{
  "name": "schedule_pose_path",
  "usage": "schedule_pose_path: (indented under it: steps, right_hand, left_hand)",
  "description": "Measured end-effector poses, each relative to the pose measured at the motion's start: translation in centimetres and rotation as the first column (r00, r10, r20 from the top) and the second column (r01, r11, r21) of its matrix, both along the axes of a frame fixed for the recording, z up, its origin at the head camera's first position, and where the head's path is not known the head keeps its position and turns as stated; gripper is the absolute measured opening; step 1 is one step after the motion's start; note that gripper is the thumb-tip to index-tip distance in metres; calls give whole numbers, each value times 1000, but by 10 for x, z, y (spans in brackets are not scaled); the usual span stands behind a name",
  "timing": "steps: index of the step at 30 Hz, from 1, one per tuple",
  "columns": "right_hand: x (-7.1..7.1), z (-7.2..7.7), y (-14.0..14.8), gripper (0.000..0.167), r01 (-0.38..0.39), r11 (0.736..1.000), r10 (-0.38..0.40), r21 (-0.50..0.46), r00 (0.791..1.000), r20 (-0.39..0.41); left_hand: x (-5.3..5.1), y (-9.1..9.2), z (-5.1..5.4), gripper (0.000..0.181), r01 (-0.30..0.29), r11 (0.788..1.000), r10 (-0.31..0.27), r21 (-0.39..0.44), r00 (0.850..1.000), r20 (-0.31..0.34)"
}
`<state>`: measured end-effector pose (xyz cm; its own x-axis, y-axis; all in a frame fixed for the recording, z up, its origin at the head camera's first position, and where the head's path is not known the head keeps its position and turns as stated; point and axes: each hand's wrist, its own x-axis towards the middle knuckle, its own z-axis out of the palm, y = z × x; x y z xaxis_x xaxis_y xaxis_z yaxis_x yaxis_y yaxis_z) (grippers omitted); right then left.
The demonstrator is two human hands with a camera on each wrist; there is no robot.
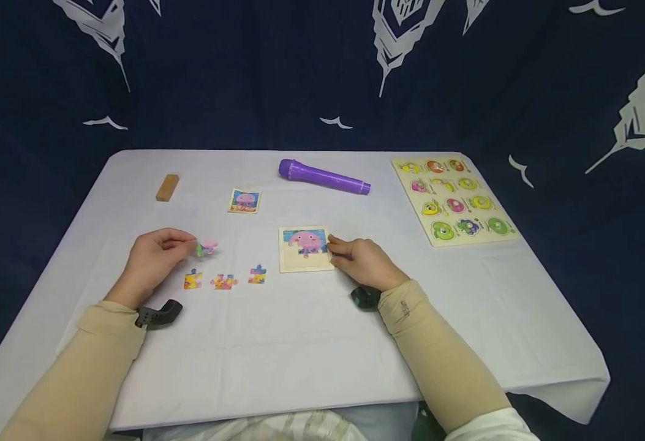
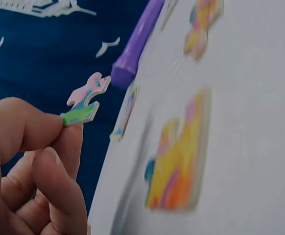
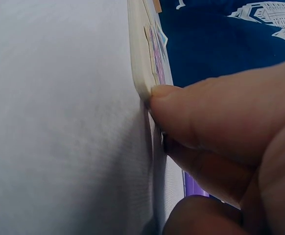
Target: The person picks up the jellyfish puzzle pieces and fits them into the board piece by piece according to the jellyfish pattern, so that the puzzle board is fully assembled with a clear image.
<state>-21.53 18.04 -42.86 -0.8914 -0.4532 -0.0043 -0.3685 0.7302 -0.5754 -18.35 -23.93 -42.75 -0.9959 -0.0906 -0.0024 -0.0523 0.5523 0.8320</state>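
My left hand pinches a small jigsaw piece between thumb and forefinger, raised off the table; it is pink, blue and green. Below that hand lie several loose pieces, among them a yellow and orange one, a pink and yellow one and a yellow and blue one. A square puzzle board with a partly assembled pink figure lies at the table's middle. At its right edge my right hand grips the board between thumb and fingers, seen close in the right wrist view.
Behind the board lies a purple toy microphone. A small square picture card and a brown wooden block lie farther left. At the back right is a fruit picture board. White cloth covers the table.
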Motion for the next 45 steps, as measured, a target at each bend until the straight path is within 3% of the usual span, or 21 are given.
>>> schedule_pose_path:
  steps: [6,13,23,29,38,45]
  right_hand:
    - [0,2,-1,40,-11,1000,11,0,1000,5]
    - [1,3,-1,40,3,1000,-3,10,1000,14]
    - [0,1,1,40,-5,1000,5,-4,1000,4]
    - [1,2,1,40,3,1000,-3,-12,1000,9]
    - [-2,0,-2,38,4,1000,-4,-11,1000,10]
    - [-1,-1,1,38,4,1000,-4,-26,1000,8]
  left_hand:
    - [1,17,10,38,23,997,-28,67,997,72]
    - [-11,47,19,30,95,993,-102,64,988,119]
    - [-33,105,19,22,181,977,-197,115,971,138]
    - [-43,134,18,21,187,978,-201,92,963,181]
    - [-47,146,15,18,182,983,-180,10,964,193]
    - [-47,151,18,18,219,971,-198,-93,961,191]
